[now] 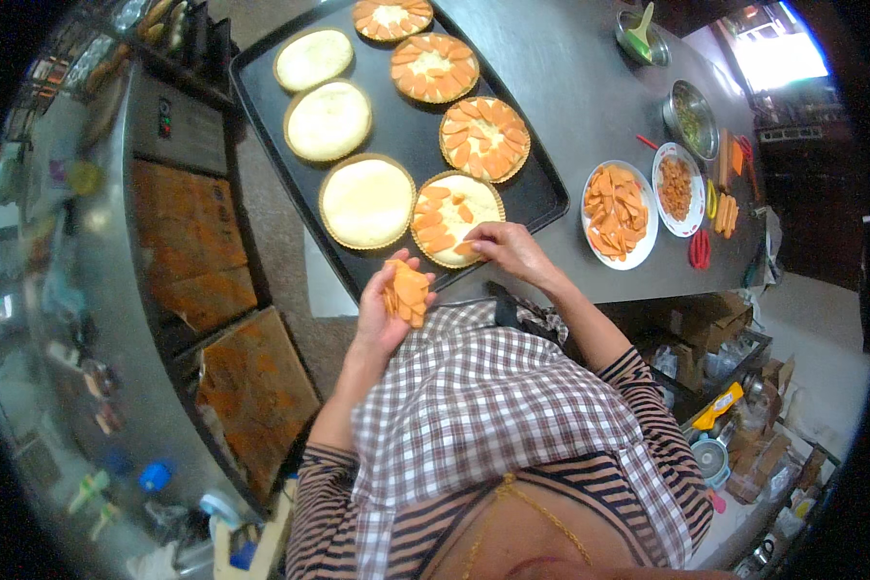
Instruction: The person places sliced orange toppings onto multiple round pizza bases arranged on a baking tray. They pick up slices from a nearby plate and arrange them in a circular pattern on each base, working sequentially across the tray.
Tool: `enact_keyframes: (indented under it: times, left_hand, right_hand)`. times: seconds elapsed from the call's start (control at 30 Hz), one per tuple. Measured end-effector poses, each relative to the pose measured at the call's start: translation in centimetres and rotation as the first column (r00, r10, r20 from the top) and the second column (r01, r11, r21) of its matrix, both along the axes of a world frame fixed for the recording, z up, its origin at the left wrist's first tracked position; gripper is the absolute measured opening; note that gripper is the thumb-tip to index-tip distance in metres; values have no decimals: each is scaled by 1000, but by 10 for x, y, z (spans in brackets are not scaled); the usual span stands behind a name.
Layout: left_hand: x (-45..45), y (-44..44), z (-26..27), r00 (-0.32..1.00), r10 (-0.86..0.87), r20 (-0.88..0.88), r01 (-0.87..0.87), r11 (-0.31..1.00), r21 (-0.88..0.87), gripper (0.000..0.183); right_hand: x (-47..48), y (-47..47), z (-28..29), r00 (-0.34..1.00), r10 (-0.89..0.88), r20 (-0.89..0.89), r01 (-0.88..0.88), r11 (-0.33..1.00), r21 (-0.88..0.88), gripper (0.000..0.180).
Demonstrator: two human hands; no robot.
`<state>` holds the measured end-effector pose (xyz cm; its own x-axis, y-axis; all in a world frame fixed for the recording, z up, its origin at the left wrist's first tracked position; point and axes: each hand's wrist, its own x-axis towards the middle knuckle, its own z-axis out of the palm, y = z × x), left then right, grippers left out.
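Note:
A pile of orange sausage slices (409, 291) rests in my left hand (383, 304), which is at the near edge of a black baking tray (544, 192). With the fingertips of my right hand (511, 250) I hold one sausage slice (467, 249) against the nearest right dough round (446, 255). That round carries several slices along its left side and a couple near its middle. Behind it, three rounds bear rings of slices, among them a topped round (484, 139). The left row holds plain pale dough rounds, the closest being a plain round (367, 201). Each sits in a fluted paper case.
Right of the tray, a white plate of sausage slices (618, 215) stands beside a plate of diced filling (676, 190). Beyond are a metal bowl of greens (691, 119), a bowl with a green spatula (644, 42) and whole sausages (726, 215). A steel cabinet (177, 123) stands left.

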<state>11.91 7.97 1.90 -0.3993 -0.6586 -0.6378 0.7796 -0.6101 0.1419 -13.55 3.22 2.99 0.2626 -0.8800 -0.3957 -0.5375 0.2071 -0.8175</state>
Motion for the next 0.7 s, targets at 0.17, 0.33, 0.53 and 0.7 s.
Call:
enact_keyframes:
  times: [0.17, 0.33, 0.53, 0.7]
  left_hand:
    - [6, 9, -7, 999, 44, -25, -44, 999, 15, 28]
    - [3, 9, -7, 998, 58, -9, -58, 998, 33, 21]
    - [-5, 3, -12, 999, 33, -5, -33, 999, -12, 17]
    - [-21, -4, -14, 998, 65, 22, -64, 996, -60, 17]
  right_hand:
    - [18, 5, -17, 998, 35, -53, -39, 997, -64, 17]
    - [25, 5, -15, 961, 40, -274, -94, 977, -189, 16]
    - [42, 8, 7, 920, -66, -386, -94, 919, -382, 22]
    - [53, 22, 41, 973, 173, -151, -216, 915, -341, 40]
